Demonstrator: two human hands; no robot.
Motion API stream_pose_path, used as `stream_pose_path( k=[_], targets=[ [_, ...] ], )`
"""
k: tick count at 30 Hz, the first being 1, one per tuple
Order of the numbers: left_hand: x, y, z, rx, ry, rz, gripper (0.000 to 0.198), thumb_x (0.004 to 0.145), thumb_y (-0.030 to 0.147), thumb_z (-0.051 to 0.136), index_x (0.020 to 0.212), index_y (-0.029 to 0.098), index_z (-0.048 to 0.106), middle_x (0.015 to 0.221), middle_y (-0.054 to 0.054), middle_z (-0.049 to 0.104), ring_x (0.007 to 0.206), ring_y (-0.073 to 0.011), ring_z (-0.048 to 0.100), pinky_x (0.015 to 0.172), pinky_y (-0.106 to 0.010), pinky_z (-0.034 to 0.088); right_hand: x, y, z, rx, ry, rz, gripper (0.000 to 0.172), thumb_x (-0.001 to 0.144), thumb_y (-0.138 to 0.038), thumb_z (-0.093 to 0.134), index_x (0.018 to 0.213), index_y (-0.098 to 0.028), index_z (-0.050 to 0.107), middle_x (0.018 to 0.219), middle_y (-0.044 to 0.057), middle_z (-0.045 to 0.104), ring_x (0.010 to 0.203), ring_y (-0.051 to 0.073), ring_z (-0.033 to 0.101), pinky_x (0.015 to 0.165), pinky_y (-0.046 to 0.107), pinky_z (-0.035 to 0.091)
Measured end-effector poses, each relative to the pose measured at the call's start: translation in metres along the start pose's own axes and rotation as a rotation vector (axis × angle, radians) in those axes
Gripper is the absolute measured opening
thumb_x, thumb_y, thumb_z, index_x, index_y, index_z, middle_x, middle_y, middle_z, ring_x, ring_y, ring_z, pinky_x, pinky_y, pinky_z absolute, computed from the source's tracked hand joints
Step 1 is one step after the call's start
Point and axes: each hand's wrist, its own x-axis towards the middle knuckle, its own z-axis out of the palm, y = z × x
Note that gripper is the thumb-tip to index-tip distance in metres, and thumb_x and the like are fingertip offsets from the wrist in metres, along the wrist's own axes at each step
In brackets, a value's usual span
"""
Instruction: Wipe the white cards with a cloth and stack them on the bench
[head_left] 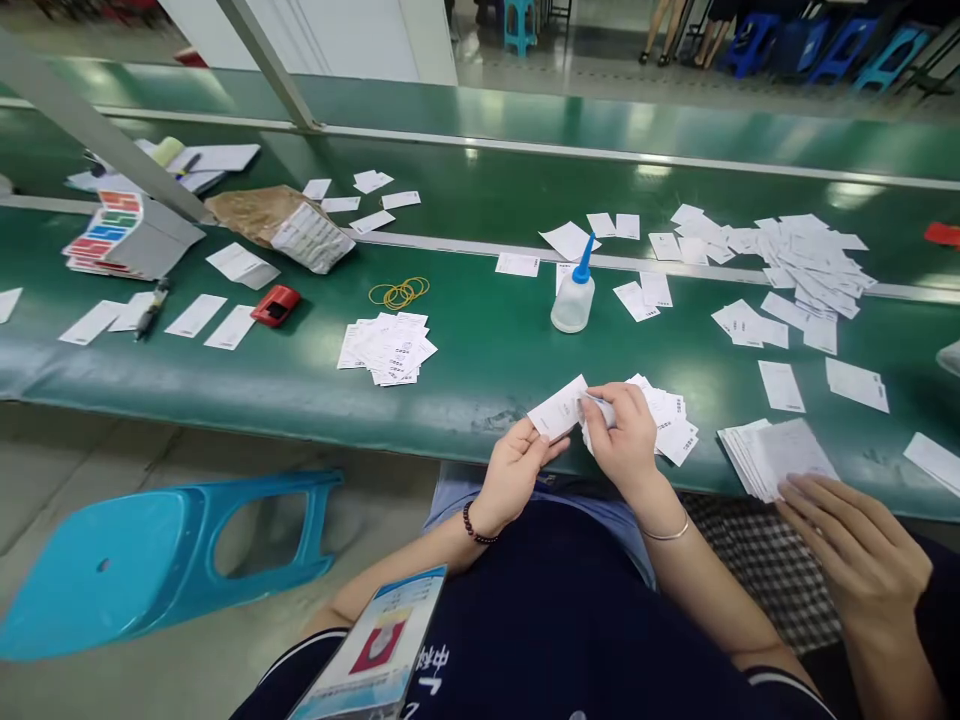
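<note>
Near the front edge of the green work table, my left hand (516, 465) is closed on a small white printed card (559, 408), tilted with its face up. My right hand (626, 430) pinches more white cards (598, 412) between thumb and fingers, against the right end of that card. How many it holds is hidden. Just behind my right hand lies a loose pile of white cards (675, 425). To the left, a fanned heap of cards (390, 348) rests on the table. A clear squeeze bottle with a blue nozzle (573, 305) stands upright beyond my hands.
At right, a co-worker's hand (862, 540) touches a stack of cards (780, 458). Many cards (810, 265) spread behind it. Left are yellow rubber bands (400, 293), a red device (276, 306), a black marker (152, 308) and a brown paper package (281, 225). A blue stool (97, 570) stands below.
</note>
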Motion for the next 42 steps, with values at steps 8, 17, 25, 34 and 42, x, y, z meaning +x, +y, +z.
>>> stream_pose_path(
  k=[8, 17, 25, 34, 42],
  targets=[
    [0.0, 0.008, -0.026, 0.409, 0.175, 0.272, 0.029, 0.085, 0.038, 0.062, 0.108, 0.024, 0.073, 0.112, -0.006, 0.073, 0.102, -0.0263, 0.07, 0.1, -0.045, 0.055, -0.012, -0.019, 0.013, 0.182, -0.356, -0.193, 0.01, 0.092, -0.017, 0.055, 0.097, -0.02, 0.063, 0.091, 0.006, 0.067, 0.087, 0.018, 0.064, 0.08, 0.031, 0.055],
    [0.038, 0.101, -0.155, 1.136, 0.808, 0.685, 0.047, 0.094, 0.028, 0.035, 0.137, 0.018, 0.051, 0.145, -0.009, 0.051, 0.142, -0.0228, 0.039, 0.122, -0.047, 0.025, -0.022, 0.005, 0.012, 0.186, -0.358, -0.068, 0.011, 0.093, -0.027, 0.056, 0.095, -0.021, 0.065, 0.089, 0.006, 0.068, 0.082, 0.018, 0.067, 0.075, 0.031, 0.056],
    [0.023, 0.047, -0.161, 1.207, 0.745, 0.587, 0.037, 0.089, 0.025, 0.046, 0.123, 0.019, 0.06, 0.142, -0.016, 0.051, 0.137, -0.0258, 0.044, 0.117, -0.048, 0.029, -0.03, 0.008, 0.015, 0.225, -0.386, -0.058, 0.012, 0.093, -0.028, 0.056, 0.096, -0.021, 0.065, 0.09, 0.006, 0.069, 0.083, 0.018, 0.067, 0.074, 0.031, 0.056],
    [0.07, 0.141, -0.224, 1.404, 0.394, 0.271, 0.078, 0.071, 0.042, 0.073, 0.139, 0.015, 0.046, 0.146, -0.014, 0.047, 0.143, -0.0315, 0.032, 0.119, -0.047, 0.024, -0.028, 0.014, 0.017, 0.21, -0.442, -0.11, 0.011, 0.093, -0.028, 0.057, 0.097, -0.021, 0.065, 0.09, 0.007, 0.068, 0.083, 0.019, 0.067, 0.072, 0.032, 0.055],
    [0.11, 0.162, -0.238, 1.454, 0.116, 0.006, 0.121, 0.054, 0.048, 0.084, 0.153, 0.015, 0.022, 0.147, -0.02, 0.045, 0.146, -0.0376, 0.024, 0.118, -0.054, 0.019, -0.027, 0.011, 0.016, 0.246, -0.419, -0.11, 0.01, 0.093, -0.026, 0.057, 0.097, -0.022, 0.065, 0.089, 0.006, 0.069, 0.081, 0.019, 0.068, 0.071, 0.031, 0.055]
  ],
)
